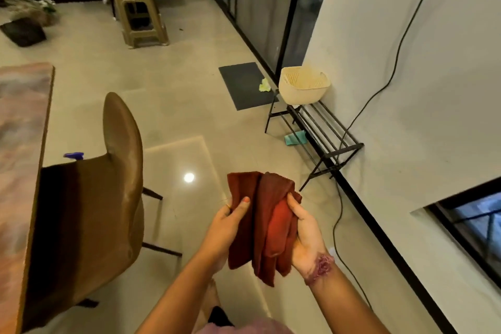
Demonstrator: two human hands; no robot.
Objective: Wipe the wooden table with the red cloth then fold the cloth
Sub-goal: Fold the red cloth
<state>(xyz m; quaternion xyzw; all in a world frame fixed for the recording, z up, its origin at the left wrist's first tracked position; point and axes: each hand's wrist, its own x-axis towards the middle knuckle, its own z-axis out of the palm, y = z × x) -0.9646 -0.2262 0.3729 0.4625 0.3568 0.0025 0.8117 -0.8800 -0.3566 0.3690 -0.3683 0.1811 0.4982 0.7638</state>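
Note:
The red cloth [261, 221] hangs bunched and partly doubled over in the air above the tiled floor, held between both hands. My left hand [230, 221] pinches its left edge with thumb on top. My right hand [305, 236] grips its right side, palm up, fingers curled into the folds. The wooden table [19, 149] lies along the left edge of the view, apart from the cloth and well to the left of my hands.
A brown chair [108, 198] stands against the table with a purple spray bottle top [74, 155] behind it. A black metal rack [322, 133] carrying a cream basket [303, 88] lines the right wall. A black cable [339, 214] trails on the floor. A plastic stool [138, 12] stands far back.

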